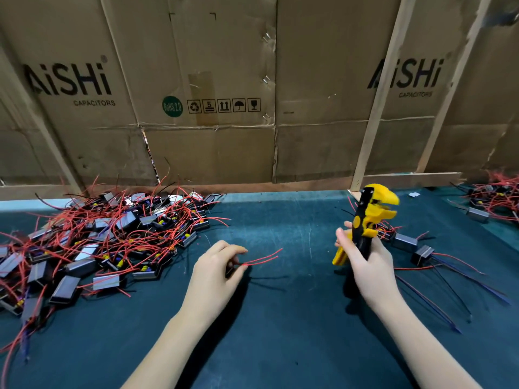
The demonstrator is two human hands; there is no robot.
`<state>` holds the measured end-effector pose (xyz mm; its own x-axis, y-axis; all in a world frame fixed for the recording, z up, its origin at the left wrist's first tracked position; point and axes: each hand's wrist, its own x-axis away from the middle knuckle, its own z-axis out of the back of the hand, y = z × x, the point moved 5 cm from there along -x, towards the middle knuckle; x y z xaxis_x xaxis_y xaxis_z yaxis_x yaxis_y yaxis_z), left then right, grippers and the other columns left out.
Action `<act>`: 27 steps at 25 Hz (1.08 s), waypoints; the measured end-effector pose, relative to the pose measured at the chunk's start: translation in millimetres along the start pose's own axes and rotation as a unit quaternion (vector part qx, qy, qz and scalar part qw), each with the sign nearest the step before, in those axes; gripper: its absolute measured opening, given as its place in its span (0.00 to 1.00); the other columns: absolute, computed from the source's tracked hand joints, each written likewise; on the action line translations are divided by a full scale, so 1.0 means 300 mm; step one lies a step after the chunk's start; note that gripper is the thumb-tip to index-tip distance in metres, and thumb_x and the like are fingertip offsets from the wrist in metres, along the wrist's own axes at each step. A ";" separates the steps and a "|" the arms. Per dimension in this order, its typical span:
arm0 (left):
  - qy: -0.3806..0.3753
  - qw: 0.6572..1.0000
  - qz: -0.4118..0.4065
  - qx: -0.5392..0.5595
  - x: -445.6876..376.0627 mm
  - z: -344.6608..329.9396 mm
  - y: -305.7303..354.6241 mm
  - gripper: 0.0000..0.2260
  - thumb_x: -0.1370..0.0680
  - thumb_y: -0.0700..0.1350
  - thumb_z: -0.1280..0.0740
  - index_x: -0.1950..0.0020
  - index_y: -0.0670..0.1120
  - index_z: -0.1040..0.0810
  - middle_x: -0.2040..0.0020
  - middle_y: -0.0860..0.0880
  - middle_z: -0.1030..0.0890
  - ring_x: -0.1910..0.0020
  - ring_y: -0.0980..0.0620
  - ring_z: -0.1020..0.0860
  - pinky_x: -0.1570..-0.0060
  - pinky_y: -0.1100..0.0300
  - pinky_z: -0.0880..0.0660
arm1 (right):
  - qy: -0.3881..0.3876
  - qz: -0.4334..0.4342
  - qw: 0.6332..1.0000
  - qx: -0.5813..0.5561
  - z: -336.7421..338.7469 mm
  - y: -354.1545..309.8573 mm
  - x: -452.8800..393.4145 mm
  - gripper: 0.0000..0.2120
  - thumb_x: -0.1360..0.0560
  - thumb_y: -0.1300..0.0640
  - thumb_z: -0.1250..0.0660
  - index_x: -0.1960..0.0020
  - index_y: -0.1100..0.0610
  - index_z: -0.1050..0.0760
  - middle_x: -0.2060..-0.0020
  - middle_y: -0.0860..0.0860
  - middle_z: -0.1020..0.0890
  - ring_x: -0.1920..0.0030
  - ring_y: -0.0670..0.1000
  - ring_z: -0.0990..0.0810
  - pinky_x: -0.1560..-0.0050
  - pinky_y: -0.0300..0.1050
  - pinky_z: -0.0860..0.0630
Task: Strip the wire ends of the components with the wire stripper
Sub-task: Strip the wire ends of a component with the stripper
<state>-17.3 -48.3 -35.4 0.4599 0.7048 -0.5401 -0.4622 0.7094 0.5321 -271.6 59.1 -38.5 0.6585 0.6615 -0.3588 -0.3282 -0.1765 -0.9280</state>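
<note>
Both of my forearms reach up from the bottom edge over the dark green table mat [280,318]. My left hand [216,272] hovers just above the mat with its fingers curled in, thumb and fingertips pinching a small dark component [230,268] that I can barely see behind the fingers; its two red wires [262,259] stick out to the right, side by side and slightly raised. My right hand [368,265] is wrapped round the handles of the yellow and black wire stripper [368,220], holding it upright with the head at the top and its jaws parted and facing right (the thumb rests along the black handle). The stripper and the red wire ends are well apart, with bare mat between them. To the left lies a big heap of components [98,242], dark blocks tangled in red wires. To the right of the stripper a few more components [415,248] lie loose, trailing red and dark wires, and another tangle [497,197] sits at the far right. Flattened cardboard boxes [224,94] printed AiSHi stand behind the table
</note>
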 end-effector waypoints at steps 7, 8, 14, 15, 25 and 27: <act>0.032 0.998 0.020 0.053 0.001 0.016 -0.022 0.06 0.26 0.41 0.25 0.60 0.48 0.20 0.63 0.55 0.22 0.64 0.54 0.23 0.59 0.59 0.26 | -0.087 -0.029 0.996 -0.004 -0.091 0.031 0.064 0.19 0.31 0.35 0.34 0.56 0.51 0.25 0.60 0.54 0.20 0.56 0.55 0.22 0.49 0.50 0.26; 0.043 0.996 0.041 0.071 0.000 0.015 -0.030 0.05 0.26 0.41 0.25 0.60 0.48 0.19 0.64 0.55 0.21 0.64 0.54 0.23 0.60 0.60 0.26 | -0.101 -0.041 0.994 0.003 -0.091 0.040 0.063 0.19 0.31 0.35 0.34 0.55 0.50 0.24 0.60 0.53 0.19 0.55 0.54 0.21 0.48 0.49 0.26; 0.056 0.969 0.158 0.184 -0.001 0.003 -0.081 0.06 0.24 0.39 0.29 0.59 0.48 0.19 0.66 0.53 0.18 0.63 0.51 0.19 0.55 0.58 0.23 | -0.116 -0.112 0.987 0.015 -0.084 0.063 0.046 0.32 0.39 0.25 0.34 0.57 0.54 0.21 0.61 0.44 0.16 0.59 0.40 0.20 0.51 0.38 0.29; 0.059 0.964 0.167 0.197 -0.001 0.004 -0.084 0.06 0.24 0.38 0.29 0.59 0.47 0.19 0.66 0.52 0.18 0.64 0.51 0.19 0.55 0.56 0.22 | -0.110 -0.116 0.987 0.010 -0.081 0.063 0.039 0.32 0.38 0.26 0.32 0.59 0.56 0.22 0.64 0.45 0.16 0.61 0.41 0.20 0.52 0.39 0.29; 0.011 0.981 0.137 0.134 0.001 0.010 -0.064 0.09 0.26 0.33 0.29 0.55 0.48 0.16 0.57 0.52 0.16 0.60 0.58 0.21 0.54 0.68 0.27 | -0.135 0.017 0.974 0.182 -0.084 0.008 0.067 0.15 0.35 0.41 0.24 0.59 0.46 0.27 0.67 0.42 0.22 0.64 0.43 0.25 0.60 0.37 0.29; -0.002 0.986 0.124 0.107 0.000 0.015 -0.062 0.12 0.28 0.31 0.28 0.56 0.48 0.15 0.59 0.52 0.17 0.63 0.58 0.23 0.58 0.70 0.29 | -0.134 0.019 0.966 0.222 -0.095 0.005 0.077 0.17 0.36 0.41 0.24 0.55 0.47 0.26 0.61 0.44 0.19 0.58 0.45 0.22 0.54 0.43 0.26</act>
<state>-5.3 -61.7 -42.4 0.3554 0.8565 -0.3743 -0.3901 0.4998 0.7733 -237.4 53.3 -51.1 0.4617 0.8359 -0.2969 -0.6454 0.0869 -0.7589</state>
